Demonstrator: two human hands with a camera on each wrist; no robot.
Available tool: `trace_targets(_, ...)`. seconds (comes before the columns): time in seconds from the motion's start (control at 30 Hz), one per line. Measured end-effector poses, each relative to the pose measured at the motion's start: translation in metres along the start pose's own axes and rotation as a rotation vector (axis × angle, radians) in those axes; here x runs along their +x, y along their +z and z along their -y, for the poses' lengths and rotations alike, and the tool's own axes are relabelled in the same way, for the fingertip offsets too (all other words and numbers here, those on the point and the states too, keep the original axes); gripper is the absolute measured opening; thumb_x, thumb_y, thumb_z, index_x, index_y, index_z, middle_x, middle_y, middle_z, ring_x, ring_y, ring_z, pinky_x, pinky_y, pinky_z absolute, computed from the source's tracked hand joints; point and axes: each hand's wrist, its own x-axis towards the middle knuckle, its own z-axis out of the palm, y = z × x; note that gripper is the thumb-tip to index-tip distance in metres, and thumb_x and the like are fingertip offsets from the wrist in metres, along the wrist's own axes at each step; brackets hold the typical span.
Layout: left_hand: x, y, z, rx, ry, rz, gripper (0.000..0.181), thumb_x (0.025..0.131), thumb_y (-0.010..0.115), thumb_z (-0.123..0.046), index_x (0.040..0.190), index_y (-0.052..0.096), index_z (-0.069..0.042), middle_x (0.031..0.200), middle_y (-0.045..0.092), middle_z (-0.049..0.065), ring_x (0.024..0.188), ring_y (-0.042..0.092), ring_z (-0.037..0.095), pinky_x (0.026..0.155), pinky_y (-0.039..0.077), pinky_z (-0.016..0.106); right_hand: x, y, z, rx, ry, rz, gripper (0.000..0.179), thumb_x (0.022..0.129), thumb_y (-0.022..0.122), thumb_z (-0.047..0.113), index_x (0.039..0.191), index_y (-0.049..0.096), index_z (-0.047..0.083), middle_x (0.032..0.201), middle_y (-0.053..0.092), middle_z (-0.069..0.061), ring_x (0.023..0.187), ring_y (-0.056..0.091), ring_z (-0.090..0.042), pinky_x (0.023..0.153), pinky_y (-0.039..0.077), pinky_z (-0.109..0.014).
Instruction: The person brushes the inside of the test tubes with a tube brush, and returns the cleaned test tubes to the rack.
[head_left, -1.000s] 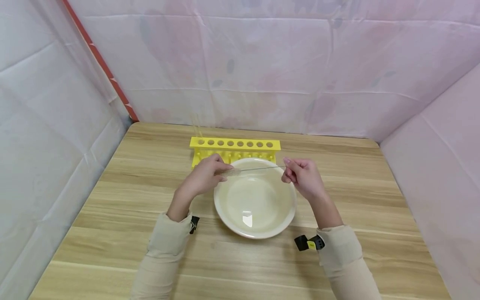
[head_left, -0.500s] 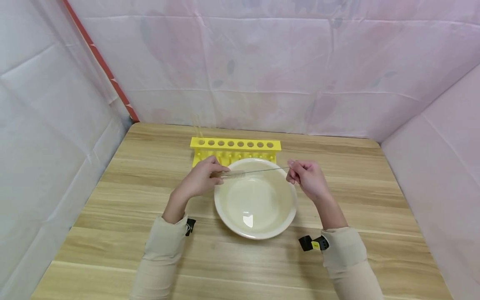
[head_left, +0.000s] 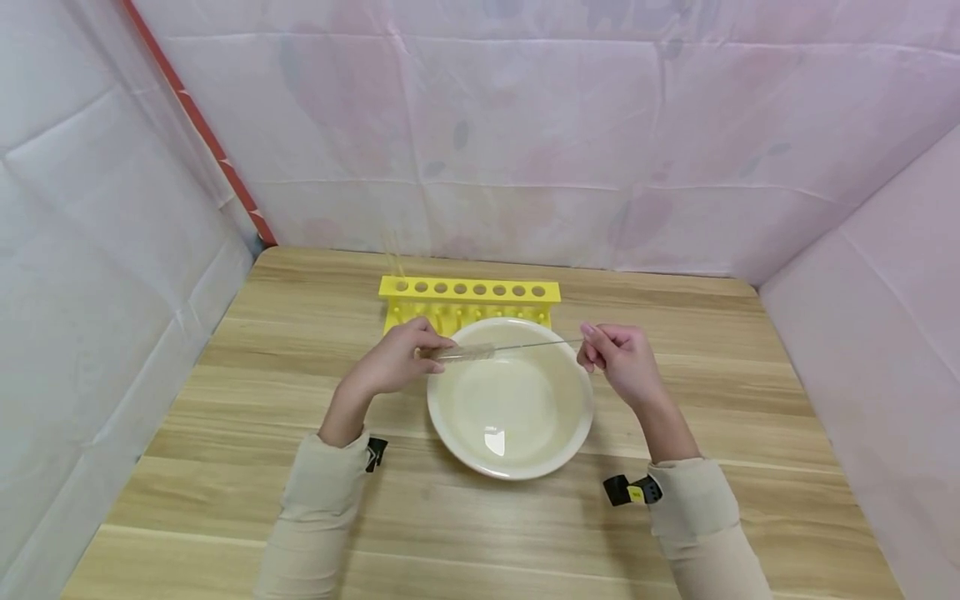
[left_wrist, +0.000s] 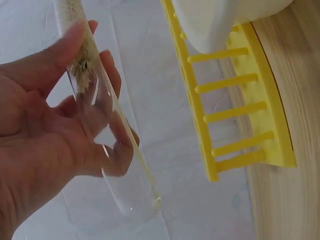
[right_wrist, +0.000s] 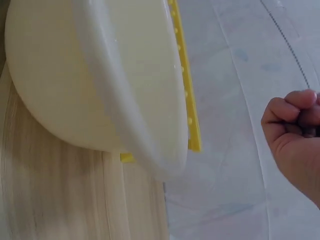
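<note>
Over the bowl, my left hand [head_left: 397,358] grips a clear glass test tube [left_wrist: 132,192] between thumb and fingers. A test tube brush is inside the tube; its pale bristles [left_wrist: 84,70] show through the glass, ending partway along, short of the rounded end. From the tube's mouth the thin twisted wire handle [head_left: 540,343] runs right. My right hand [head_left: 622,358] pinches the far end of that wire, other fingers curled, as the right wrist view also shows. Beneath the tube, the cream bowl [head_left: 510,476] holds clear liquid with a bright reflection.
A yellow test tube rack [head_left: 468,289] with a row of holes stands just behind the bowl. Faint clear upright lines, perhaps a tube, rise from its leftmost hole. The wooden table [head_left: 480,542] is enclosed by pale cloth walls [head_left: 525,125].
My left hand has shifted left and slightly down, while my right hand has moved right with the wire end. The hands are farther apart, and more of the tube shows between them.
</note>
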Motion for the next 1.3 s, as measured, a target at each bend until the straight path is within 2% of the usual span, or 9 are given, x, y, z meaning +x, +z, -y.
trace_targets(0.13,0.000,0.002,-0.002,0.057,-0.037,-0.042,0.032,0.078,0.069,0.001,0.109,0.067,-0.003,0.085,0.050,0.004,0.076,0.046,0.020,0.065,0.040,0.029,0.002,0.000,0.003,0.279,0.189,0.024,0.047,0.096,0.041,0.004,0.049,0.037,0.001,0.048,0.033,-0.001,0.044,0.035,-0.013,0.052,0.035,-0.025)
trace_targets(0.23,0.000,0.003,-0.003,0.088,-0.060,-0.065,0.032,0.078,0.070,0.001,0.109,0.067,-0.003,0.084,0.049,0.003,0.076,0.045,0.020,0.064,0.040,0.029,0.005,-0.001,0.005,0.446,0.334,0.037,0.049,0.096,0.035,0.000,0.048,0.038,0.004,0.048,0.032,0.000,0.042,0.030,-0.011,0.051,0.027,-0.025)
trace_targets(0.33,-0.001,0.004,-0.003,0.111,-0.080,-0.071,0.031,0.078,0.069,0.001,0.109,0.067,-0.003,0.083,0.048,0.003,0.076,0.045,0.020,0.064,0.039,0.028,0.006,-0.003,0.006,0.538,0.442,0.045,0.049,0.097,0.032,-0.001,0.049,0.037,0.006,0.049,0.033,0.001,0.040,0.028,-0.010,0.051,0.020,-0.025)
trace_targets(0.43,-0.001,0.005,-0.004,0.139,-0.109,-0.073,0.031,0.078,0.069,0.000,0.109,0.067,-0.005,0.083,0.047,0.003,0.076,0.045,0.019,0.064,0.039,0.029,0.007,-0.005,0.005,0.567,0.492,0.051,0.047,0.097,0.031,0.000,0.050,0.036,0.007,0.049,0.032,0.002,0.039,0.028,-0.009,0.050,0.019,-0.024)
trace_targets(0.53,-0.001,0.005,-0.004,0.146,-0.128,-0.073,0.031,0.079,0.069,0.000,0.109,0.068,-0.006,0.084,0.047,0.003,0.076,0.044,0.019,0.064,0.038,0.029,0.006,-0.005,0.004,0.525,0.455,0.062,0.047,0.097,0.031,0.000,0.051,0.037,0.007,0.049,0.031,0.002,0.040,0.030,-0.009,0.050,0.024,-0.023)
trace_targets(0.8,-0.003,0.001,0.007,0.006,-0.047,-0.021,0.031,0.079,0.067,0.002,0.110,0.066,0.000,0.083,0.049,0.005,0.075,0.045,0.019,0.065,0.041,0.030,0.003,-0.013,-0.002,0.191,0.129,0.076,0.042,0.097,0.042,0.006,0.056,0.038,-0.003,0.054,0.037,-0.005,0.052,0.040,-0.017,0.056,0.039,-0.025)
trace_targets(1.03,-0.004,-0.003,0.013,-0.039,0.008,0.042,0.030,0.080,0.066,0.003,0.110,0.064,0.004,0.084,0.051,0.007,0.079,0.052,0.020,0.065,0.043,0.029,0.001,-0.021,-0.008,0.140,-0.034,0.118,0.041,0.096,0.043,0.005,0.059,0.038,-0.012,0.055,0.041,-0.009,0.054,0.045,-0.022,0.055,0.042,-0.027)
trace_targets(1.17,-0.004,-0.004,0.014,-0.052,0.002,0.058,0.029,0.080,0.065,0.003,0.109,0.064,0.005,0.085,0.052,0.008,0.080,0.052,0.021,0.066,0.043,0.029,0.002,-0.022,-0.008,0.139,-0.036,0.124,0.039,0.096,0.043,0.003,0.059,0.040,-0.010,0.056,0.041,-0.009,0.054,0.045,-0.020,0.055,0.043,-0.026)
trace_targets(1.3,-0.003,-0.002,0.012,-0.027,-0.044,0.013,0.031,0.079,0.066,0.002,0.110,0.064,0.003,0.085,0.051,0.009,0.078,0.048,0.022,0.064,0.041,0.029,0.003,-0.022,-0.004,0.245,0.129,0.094,0.044,0.096,0.041,0.002,0.053,0.041,-0.002,0.051,0.036,-0.005,0.049,0.041,-0.016,0.053,0.041,-0.025)
